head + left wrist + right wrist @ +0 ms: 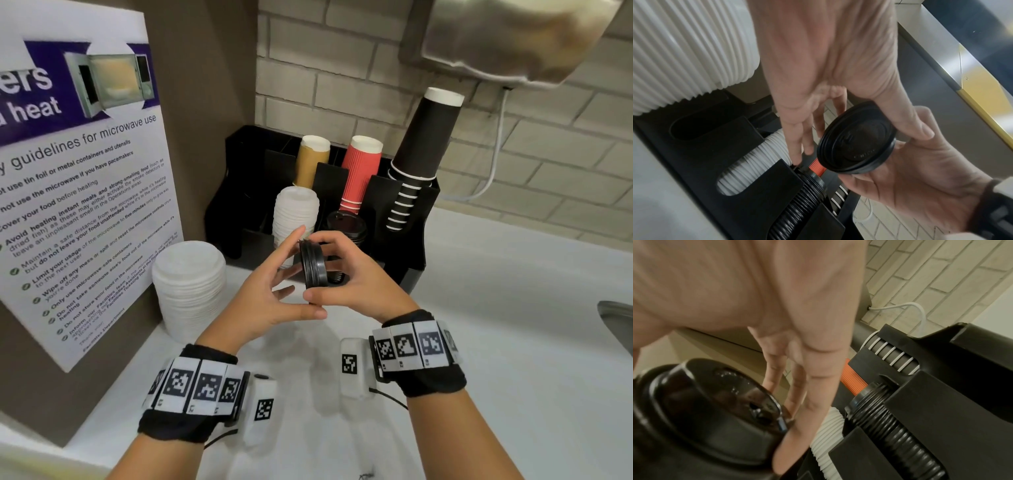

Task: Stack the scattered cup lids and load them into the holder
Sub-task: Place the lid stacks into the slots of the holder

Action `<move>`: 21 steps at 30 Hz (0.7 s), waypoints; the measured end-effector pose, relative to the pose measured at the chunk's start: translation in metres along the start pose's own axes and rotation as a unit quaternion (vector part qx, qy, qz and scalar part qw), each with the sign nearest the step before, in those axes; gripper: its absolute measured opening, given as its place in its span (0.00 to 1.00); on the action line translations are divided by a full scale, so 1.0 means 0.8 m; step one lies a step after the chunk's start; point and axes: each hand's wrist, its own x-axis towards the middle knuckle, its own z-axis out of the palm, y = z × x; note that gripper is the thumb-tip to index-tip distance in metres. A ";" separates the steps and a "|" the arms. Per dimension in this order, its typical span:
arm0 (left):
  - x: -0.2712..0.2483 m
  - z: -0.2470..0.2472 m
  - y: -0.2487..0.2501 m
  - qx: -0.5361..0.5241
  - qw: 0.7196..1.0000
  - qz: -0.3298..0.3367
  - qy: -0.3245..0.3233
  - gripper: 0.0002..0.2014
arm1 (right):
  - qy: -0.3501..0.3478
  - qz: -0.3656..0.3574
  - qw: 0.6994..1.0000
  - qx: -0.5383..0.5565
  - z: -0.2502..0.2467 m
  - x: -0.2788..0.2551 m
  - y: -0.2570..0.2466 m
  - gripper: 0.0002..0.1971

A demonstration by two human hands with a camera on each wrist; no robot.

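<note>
Black lids [313, 264], a small stack on edge, are grasped by the right hand [346, 274] just before the holder [416, 240]; the left hand [274, 291], fingers straight, touches their other side.

black lids [313, 263]: small stack, on edge, held above the counter
holder [416, 240]: black, at 12 o'clock

White counter [496, 308] bears black holder [416, 260] (rear) and white lid stack [188, 291]
</note>
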 end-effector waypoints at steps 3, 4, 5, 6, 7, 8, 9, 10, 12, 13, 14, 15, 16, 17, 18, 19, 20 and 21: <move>-0.001 -0.005 -0.001 -0.009 0.999 -0.003 0.038 0.46 | 0.035 0.007 0.999 -0.016 -0.024 0.020 0.002 0.35; -0.001 -0.008 0.000 -0.004 0.999 -0.006 0.054 0.43 | 0.062 0.005 0.998 -0.028 -0.037 0.030 0.002 0.34; -0.002 -0.012 0.000 0.004 0.998 -0.006 0.068 0.40 | 0.090 0.002 0.995 -0.052 -0.051 0.041 0.002 0.33; -0.003 -0.015 0.000 0.014 0.996 -0.006 0.082 0.36 | 0.112 -0.001 0.990 -0.087 -0.065 0.054 0.002 0.32; -0.004 -0.017 0.001 0.023 0.995 -0.006 0.096 0.33 | 0.125 -0.001 0.984 -0.129 -0.079 0.067 0.003 0.31; -0.005 -0.019 0.001 0.028 0.994 -0.005 0.109 0.31 | 0.128 0.006 0.976 -0.175 -0.091 0.080 0.005 0.30; -0.006 -0.020 0.001 0.030 0.992 -0.005 0.121 0.29 | 0.121 0.018 0.967 -0.222 -0.101 0.093 0.007 0.30; -0.007 -0.021 0.001 0.031 0.991 -0.006 0.129 0.27 | 0.106 0.032 0.958 -0.265 -0.108 0.105 0.010 0.30; -0.008 -0.023 0.000 0.036 0.990 -0.011 0.134 0.24 | 0.067 0.056 0.939 -0.332 -0.114 0.123 0.014 0.33; -0.009 -0.024 0.000 0.036 0.990 -0.014 0.134 0.23 | 0.051 0.063 0.931 -0.357 -0.113 0.130 0.016 0.34; -0.010 -0.025 -0.001 0.034 0.991 -0.017 0.132 0.23 | 0.038 0.068 0.922 -0.378 -0.112 0.135 0.018 0.34; -0.011 -0.026 -0.001 0.032 0.991 -0.020 0.131 0.22 | 0.026 0.071 0.916 -0.394 -0.110 0.139 0.019 0.34; -0.011 -0.027 -0.001 0.031 0.991 -0.021 0.130 0.22 | 0.015 0.073 0.912 -0.404 -0.108 0.142 0.020 0.34; -0.012 -0.027 -0.001 0.031 0.991 -0.022 0.129 0.21 | 0.005 0.072 0.909 -0.410 -0.106 0.143 0.020 0.34; -0.013 -0.028 -0.001 0.033 0.991 -0.023 0.128 0.21 | -0.002 0.072 0.907 -0.414 -0.103 0.144 0.021 0.34; -0.013 -0.029 -0.001 0.035 0.991 -0.024 0.127 0.20 | -0.007 0.072 0.906 -0.417 -0.102 0.145 0.021 0.33; -0.013 -0.029 0.000 0.037 0.991 -0.025 0.126 0.20 | -0.010 0.073 0.906 -0.417 -0.101 0.145 0.022 0.33; -0.013 -0.030 0.000 0.039 0.991 -0.026 0.125 0.20 | -0.013 0.074 0.906 -0.416 -0.101 0.144 0.023 0.33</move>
